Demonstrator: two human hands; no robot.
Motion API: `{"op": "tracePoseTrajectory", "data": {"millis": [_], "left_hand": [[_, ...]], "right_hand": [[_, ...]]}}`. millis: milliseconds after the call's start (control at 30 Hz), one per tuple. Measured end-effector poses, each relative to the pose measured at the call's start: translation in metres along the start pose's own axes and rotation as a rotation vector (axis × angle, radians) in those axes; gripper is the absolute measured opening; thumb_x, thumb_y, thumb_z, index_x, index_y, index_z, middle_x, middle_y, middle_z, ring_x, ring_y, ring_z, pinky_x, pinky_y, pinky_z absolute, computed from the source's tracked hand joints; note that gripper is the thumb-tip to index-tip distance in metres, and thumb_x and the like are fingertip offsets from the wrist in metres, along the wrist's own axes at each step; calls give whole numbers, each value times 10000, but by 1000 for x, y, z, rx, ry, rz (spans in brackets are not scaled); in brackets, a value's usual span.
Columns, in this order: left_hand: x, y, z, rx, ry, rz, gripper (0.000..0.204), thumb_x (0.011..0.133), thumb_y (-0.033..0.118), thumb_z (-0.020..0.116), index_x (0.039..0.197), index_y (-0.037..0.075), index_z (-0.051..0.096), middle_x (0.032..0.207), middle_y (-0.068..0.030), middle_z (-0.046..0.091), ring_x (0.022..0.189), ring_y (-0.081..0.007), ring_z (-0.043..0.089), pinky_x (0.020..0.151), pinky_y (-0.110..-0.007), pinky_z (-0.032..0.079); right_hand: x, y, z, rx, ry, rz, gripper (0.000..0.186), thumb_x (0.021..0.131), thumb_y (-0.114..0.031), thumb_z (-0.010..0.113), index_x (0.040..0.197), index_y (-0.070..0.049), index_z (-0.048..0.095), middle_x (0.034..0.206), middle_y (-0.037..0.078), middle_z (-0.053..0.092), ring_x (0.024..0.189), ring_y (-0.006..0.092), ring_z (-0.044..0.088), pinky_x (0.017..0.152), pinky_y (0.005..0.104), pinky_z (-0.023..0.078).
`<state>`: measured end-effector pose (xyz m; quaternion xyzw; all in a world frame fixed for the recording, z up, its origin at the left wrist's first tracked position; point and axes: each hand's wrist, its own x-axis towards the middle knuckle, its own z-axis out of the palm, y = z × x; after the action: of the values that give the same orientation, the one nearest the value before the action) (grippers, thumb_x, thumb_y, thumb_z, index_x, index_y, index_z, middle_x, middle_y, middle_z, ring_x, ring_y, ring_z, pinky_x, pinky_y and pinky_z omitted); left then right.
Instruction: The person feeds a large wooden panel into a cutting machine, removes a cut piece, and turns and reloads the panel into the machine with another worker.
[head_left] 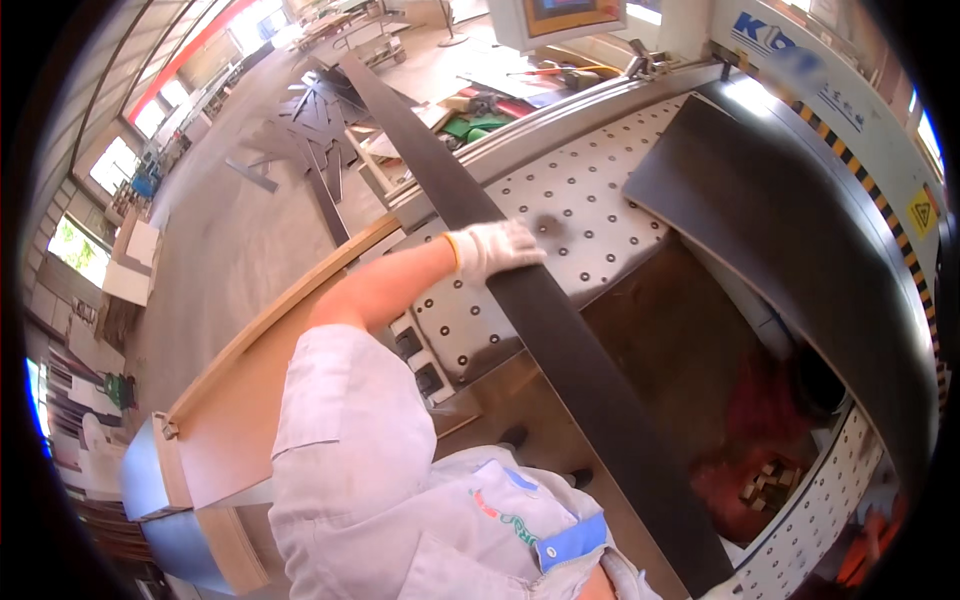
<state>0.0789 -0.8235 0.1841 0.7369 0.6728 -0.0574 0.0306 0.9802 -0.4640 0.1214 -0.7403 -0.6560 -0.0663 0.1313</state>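
A long, narrow dark board strip runs from the upper left down to the lower right, across the white machine table. My left hand, in a pale knit glove, is closed over the strip near its middle, its fingers over the top face. At the lower edge, a sliver of white by the strip's near end may be my right hand's glove; its fingers are hidden. A wide dark panel lies on the machine at the right, apart from the strip.
The dotted machine table has a gap, with wood blocks lying low inside. A striped machine beam spans the right, below a screen. Dark offcuts litter the floor at far left. A wood-edged panel stands at left.
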Motion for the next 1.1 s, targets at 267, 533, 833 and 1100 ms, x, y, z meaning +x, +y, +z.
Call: {"op": "tracePoseTrajectory", "data": {"millis": [267, 533, 833, 1100], "left_hand": [[-74, 18, -54, 195, 788, -320, 546, 809, 10, 791, 1346, 31, 695, 1402, -199, 717, 1393, -451, 668, 1306, -617, 484], [-101, 184, 8, -325, 945, -189, 372, 919, 32, 814, 1286, 11, 754, 1242, -197, 771, 1132, -435, 761, 1018, -580, 633], [-65, 342, 62, -1146, 619, -1027, 731, 1088, 401, 809, 1658, -17, 622, 1538, -258, 751, 1399, -387, 753, 1222, -472, 589], [-49, 316, 90, -1247, 448, -1264, 989, 1033, 545, 840, 1756, -48, 519, 1716, -249, 652, 1467, -357, 723, 1210, -461, 591]], "right_hand": [[-203, -332, -55, 1139, -791, -286, 444, 1191, -290, 742, 1502, 23, 794, 1386, 134, 842, 1206, 179, 805, 1018, 315, 610], [-232, -388, 37, 1579, -1476, 610, 912, 1061, -554, 908, 1680, 36, 591, 1638, 246, 673, 1440, 337, 700, 1090, 468, 647], [-265, -431, 60, 2168, -1467, 934, 505, 1127, -275, 823, 1561, -71, 666, 1599, 167, 715, 1496, 410, 668, 1269, 633, 589], [-314, -372, 50, 1934, -1405, 1004, 332, 1155, -197, 766, 1447, -45, 726, 1482, 178, 791, 1360, 403, 766, 1151, 613, 681]]}}
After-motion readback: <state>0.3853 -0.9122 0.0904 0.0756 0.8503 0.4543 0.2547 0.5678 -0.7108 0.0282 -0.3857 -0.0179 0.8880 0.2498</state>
